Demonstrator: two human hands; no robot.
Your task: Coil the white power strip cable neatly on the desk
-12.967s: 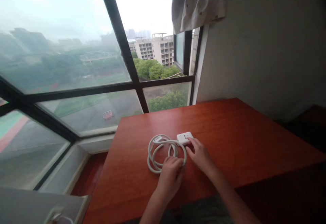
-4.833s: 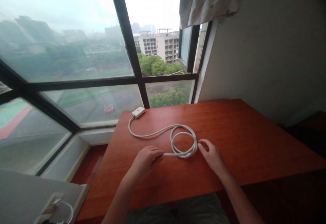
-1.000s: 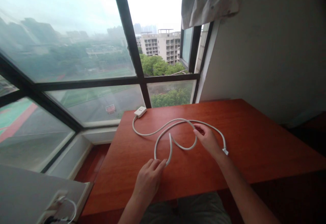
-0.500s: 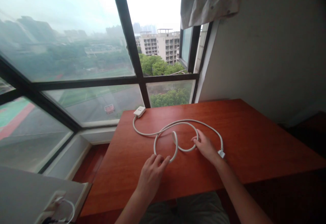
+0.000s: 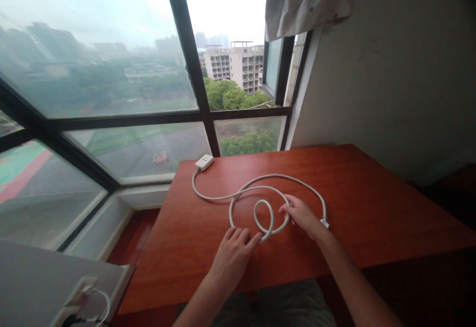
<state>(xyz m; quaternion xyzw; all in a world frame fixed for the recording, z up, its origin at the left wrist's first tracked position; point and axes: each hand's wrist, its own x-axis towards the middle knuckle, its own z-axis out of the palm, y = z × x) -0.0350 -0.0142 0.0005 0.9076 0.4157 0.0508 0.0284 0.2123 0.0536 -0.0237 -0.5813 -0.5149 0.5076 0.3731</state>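
Fingers of left hand and right hand grip the extension cord, only loosely looped between them; socket block beyond and plug rightward lie outside the loops.

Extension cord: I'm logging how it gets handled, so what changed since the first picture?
The socket block moved toward the far left corner of the table, the plug rightward. The cord spread from a coil into wider loops. The right hand released the socket block and now holds the cord. The left hand still grips the cord; the table stayed put.
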